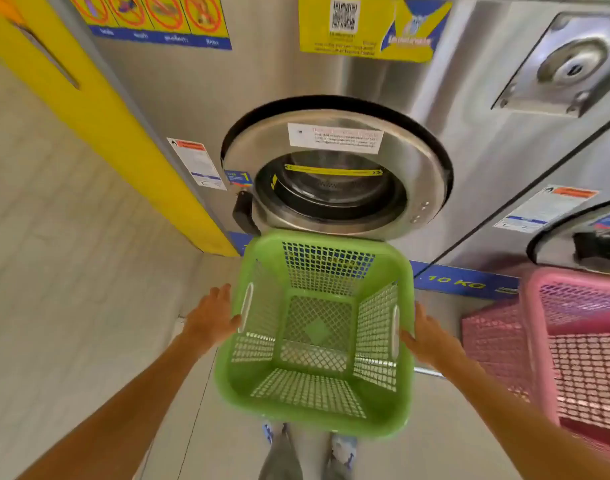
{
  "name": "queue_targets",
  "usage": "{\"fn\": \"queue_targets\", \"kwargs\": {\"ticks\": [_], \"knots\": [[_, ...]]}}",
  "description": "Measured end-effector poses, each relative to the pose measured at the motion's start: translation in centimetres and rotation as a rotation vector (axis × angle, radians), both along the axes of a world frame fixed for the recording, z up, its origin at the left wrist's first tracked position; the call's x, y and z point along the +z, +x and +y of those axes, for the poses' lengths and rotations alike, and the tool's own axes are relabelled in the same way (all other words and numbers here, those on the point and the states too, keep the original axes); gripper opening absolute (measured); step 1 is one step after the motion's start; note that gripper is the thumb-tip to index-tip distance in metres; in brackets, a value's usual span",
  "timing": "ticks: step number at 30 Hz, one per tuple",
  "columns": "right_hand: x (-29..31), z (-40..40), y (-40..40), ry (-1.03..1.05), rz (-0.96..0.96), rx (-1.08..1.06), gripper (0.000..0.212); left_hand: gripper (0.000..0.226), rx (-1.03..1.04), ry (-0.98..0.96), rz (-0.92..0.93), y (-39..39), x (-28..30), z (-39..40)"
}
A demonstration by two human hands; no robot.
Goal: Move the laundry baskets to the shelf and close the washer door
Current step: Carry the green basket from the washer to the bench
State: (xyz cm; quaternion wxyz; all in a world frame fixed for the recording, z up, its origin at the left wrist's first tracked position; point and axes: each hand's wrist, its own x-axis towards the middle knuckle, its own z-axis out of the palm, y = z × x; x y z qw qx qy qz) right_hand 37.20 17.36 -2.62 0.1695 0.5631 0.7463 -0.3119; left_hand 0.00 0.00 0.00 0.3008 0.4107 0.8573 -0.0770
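Observation:
An empty green mesh laundry basket (pixel 312 422) hangs in front of me, above my feet. My left hand (pixel 212 315) grips its left side by the white handle slot, and my right hand (pixel 426 336) grips the right side the same way. Just behind the basket is the round steel washer door (pixel 419 168) with a glass window and a black handle (pixel 243 211) on its left. A dark ring shows around the door's top edge, and I cannot tell whether it is latched. A pink mesh basket (pixel 539 341) stands at the right.
A second washer (pixel 573 237) stands to the right, behind the pink basket. A yellow panel (pixel 99 112) and a tiled wall (pixel 37 237) run along the left. Grey floor (pixel 199 427) lies below my arms. No shelf is in view.

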Motion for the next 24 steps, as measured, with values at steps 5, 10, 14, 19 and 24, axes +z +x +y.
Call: {"fn": "queue_targets", "kwargs": {"ticks": [5,10,14,19,24], "knots": [[-3.9,-0.9,0.2,0.062,0.043,-0.08,0.086,0.08,0.148,0.12,-0.074,0.2,-4.8,1.2],[-4.8,-0.9,0.3,0.109,0.108,-0.088,0.086,0.067,0.274,0.264,-0.091,1.1,-5.7,0.9],[-4.5,-1.3,-0.3,0.12,0.108,-0.039,0.083,0.074,0.353,0.265,-0.086,1.9,-4.9,-2.8],[-2.8,-3.7,-3.2,0.099,0.093,0.104,0.076,0.083,0.482,0.284,-0.106,2.9,-3.5,-12.8],[-0.9,-9.4,-9.2,0.093,0.096,0.311,0.071,0.08,0.72,0.254,-0.074,4.6,-0.5,-25.0]]}}
